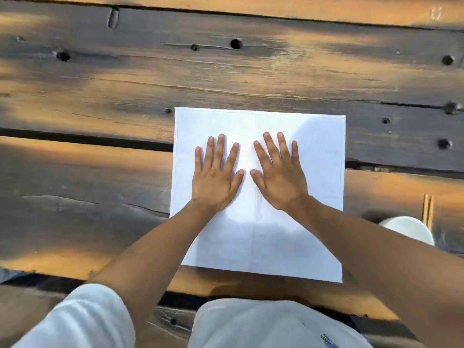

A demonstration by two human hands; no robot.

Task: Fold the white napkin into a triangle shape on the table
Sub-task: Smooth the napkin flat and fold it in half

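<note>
I press my left grip (216, 178) and right grip (278, 175) flat, fingers spread apart, side by side on the white napkin (319, 156), which lies unfolded, square and faintly creased on the weathered wooden desk (100, 96) near its front edge.

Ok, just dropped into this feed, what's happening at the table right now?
A person has a white square cloth napkin spread flat on the weathered wooden plank table. The left hand and right hand lie palms down, fingers spread, side by side on its middle. No triangle fold shows yet. A white round bowl and a pair of wooden chopsticks sit off to the right.
</note>
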